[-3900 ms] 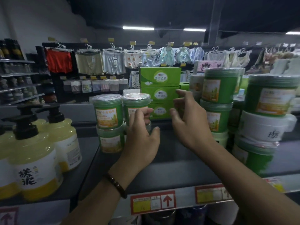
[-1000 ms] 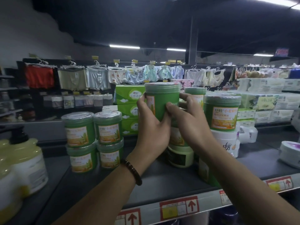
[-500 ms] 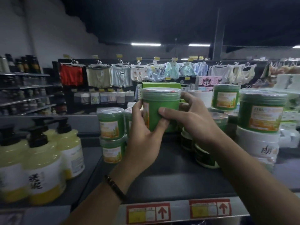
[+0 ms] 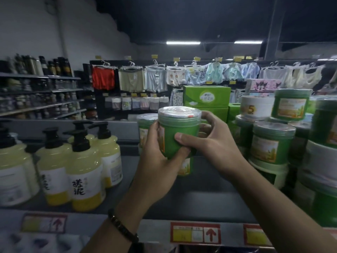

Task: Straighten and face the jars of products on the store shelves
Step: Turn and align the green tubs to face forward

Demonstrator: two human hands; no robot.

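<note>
- two hands are gripping the green jar [image 4: 179,136], fingers curling round it.
- left hand [image 4: 156,163] is holding its left side, right hand [image 4: 217,145] its right side.

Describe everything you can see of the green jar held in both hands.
The green jar is a round, slightly tapered tub, plastic by its look, with a ribbed lid under glossy clear film. It is upright, gripped by the left hand at its left side and the right hand at its right. Its yellowish label faces left, partly hidden.
</note>
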